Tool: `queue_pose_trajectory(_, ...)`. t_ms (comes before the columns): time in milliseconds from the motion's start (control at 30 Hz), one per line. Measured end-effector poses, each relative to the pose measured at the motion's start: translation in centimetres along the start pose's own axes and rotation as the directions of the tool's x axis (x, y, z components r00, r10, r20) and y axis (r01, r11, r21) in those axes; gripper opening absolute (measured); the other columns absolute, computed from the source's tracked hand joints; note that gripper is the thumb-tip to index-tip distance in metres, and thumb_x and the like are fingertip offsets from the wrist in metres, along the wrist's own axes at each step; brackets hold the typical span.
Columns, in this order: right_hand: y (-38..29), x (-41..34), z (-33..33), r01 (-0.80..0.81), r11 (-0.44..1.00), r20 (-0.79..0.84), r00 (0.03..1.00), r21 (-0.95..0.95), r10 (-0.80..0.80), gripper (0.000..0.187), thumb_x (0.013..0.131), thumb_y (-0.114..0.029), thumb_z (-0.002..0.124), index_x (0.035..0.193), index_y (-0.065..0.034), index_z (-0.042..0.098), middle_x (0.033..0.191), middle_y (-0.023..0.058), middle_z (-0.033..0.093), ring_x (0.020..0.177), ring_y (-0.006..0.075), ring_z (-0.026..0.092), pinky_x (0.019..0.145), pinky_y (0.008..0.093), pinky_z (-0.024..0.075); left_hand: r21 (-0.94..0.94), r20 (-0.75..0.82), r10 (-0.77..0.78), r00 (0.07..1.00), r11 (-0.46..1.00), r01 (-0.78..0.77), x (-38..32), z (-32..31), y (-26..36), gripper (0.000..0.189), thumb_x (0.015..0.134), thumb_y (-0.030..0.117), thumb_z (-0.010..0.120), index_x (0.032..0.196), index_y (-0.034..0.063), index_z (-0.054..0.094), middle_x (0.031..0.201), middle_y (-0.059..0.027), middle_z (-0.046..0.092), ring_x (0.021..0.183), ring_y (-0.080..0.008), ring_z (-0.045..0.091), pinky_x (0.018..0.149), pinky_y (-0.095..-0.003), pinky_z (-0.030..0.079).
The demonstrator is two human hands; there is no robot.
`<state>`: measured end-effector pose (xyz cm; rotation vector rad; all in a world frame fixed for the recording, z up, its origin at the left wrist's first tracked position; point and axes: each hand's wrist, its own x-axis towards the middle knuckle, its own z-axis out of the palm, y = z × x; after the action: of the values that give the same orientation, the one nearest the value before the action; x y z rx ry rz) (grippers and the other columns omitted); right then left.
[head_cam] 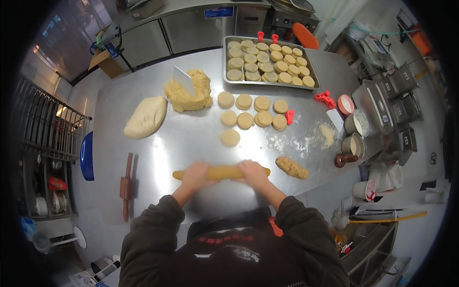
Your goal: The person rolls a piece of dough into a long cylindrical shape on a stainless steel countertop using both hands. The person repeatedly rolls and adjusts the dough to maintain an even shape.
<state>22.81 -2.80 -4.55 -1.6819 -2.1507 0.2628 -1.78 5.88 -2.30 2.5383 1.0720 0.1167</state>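
A long roll of yellow-brown dough [224,172] lies crosswise on the steel worktop near its front edge. My left hand [196,175] rests on its left part, slightly blurred, and my right hand [252,173] lies over its right part; both press from above without gripping. Beyond them stand several round pale dough pieces [245,121] in short rows. To the right lies a short, rough dough log [292,168]. Farther back are a smooth pale dough lump [146,117] and a crumbly yellow dough mass [190,91] with a scraper [183,79] stuck in it.
A metal tray [271,84] of dough rounds stands at the back. A wooden rolling pin [126,188] lies at left. At right are a white scraper [335,120], metal bowls [356,123], a pink bowl [345,104], red clips [325,99], a brown wooden tool [345,160] and scattered flour.
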Motion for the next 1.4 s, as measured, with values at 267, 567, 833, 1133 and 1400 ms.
queue_pose_trajectory(267, -4.4, -0.1, -0.3, -0.155, 0.984, -0.098, 0.984, -0.092, 0.146, 0.064, 0.084, -0.043, 0.068, 0.139, -0.0139, 0.05, 0.141, 0.0132, 0.047, 0.137, 0.0311, 0.038, 0.11, 0.0656, 0.0215, 0.07, -0.203, 0.0, 0.979, 0.997, 0.014, -2.0, 1.2, 2.8, 0.077, 0.082, 0.041, 0.071, 0.141, 0.002, 0.043, 0.145, -0.0226, 0.04, 0.131, -0.0402, 0.042, 0.108, -0.0537, 0.034)
queue_pose_trajectory(567, -2.2, 6.0, 2.7, -0.253, 0.948, -0.225, 0.952, -0.192, 0.208, 0.054, 0.09, -0.031, 0.062, 0.139, -0.01, 0.052, 0.153, 0.0125, 0.038, 0.146, 0.0308, 0.027, 0.112, 0.068, 0.0182, -0.096, -0.37, -0.417, 0.83, 0.906, 0.412, 4.9, 3.8, 0.7, 0.07, 0.087, 0.034, 0.063, 0.147, 0.0065, 0.04, 0.153, -0.0227, 0.036, 0.144, -0.0359, 0.032, 0.111, -0.0595, 0.028)
queue_pose_trajectory(833, -4.6, -0.9, 2.5, -0.083, 0.992, 0.041, 0.996, 0.094, 0.08, 0.06, 0.087, -0.033, 0.066, 0.139, -0.009, 0.05, 0.148, 0.0114, 0.044, 0.14, 0.0321, 0.037, 0.105, 0.0659, 0.0277, 0.111, -0.219, -0.052, 0.974, 0.991, 0.078, -2.9, 3.7, 3.0, 0.075, 0.084, 0.038, 0.068, 0.145, 0.0034, 0.041, 0.153, -0.0181, 0.038, 0.146, -0.0285, 0.031, 0.113, -0.0584, 0.025)
queue_pose_trajectory(1133, -2.8, -2.4, -2.0, -0.089, 0.993, 0.185, 0.978, -0.073, 0.101, 0.063, 0.074, -0.036, 0.08, 0.128, -0.0139, 0.057, 0.132, 0.0132, 0.057, 0.129, 0.0293, 0.049, 0.102, 0.0586, 0.0334, -0.108, -0.017, 0.071, 0.997, 0.991, -0.073, -0.5, 0.6, 2.7, 0.113, 0.063, 0.06, 0.082, 0.149, 0.0044, 0.034, 0.157, -0.0215, 0.026, 0.147, -0.0359, 0.025, 0.111, -0.0681, 0.018)
queue_pose_trajectory(1400, -4.7, -3.4, -0.1, -0.059, 0.996, 0.082, 0.995, -0.069, 0.065, 0.037, 0.076, -0.024, 0.073, 0.108, -0.012, 0.062, 0.102, 0.0072, 0.061, 0.103, 0.029, 0.058, 0.1, 0.0528, 0.0369, -0.171, 0.137, 0.263, 0.955, 0.956, -0.239, -1.1, 1.6, 1.7, 0.081, 0.067, 0.032, 0.084, 0.136, 0.009, 0.051, 0.137, -0.0092, 0.056, 0.123, -0.0298, 0.054, 0.103, -0.0469, 0.04)
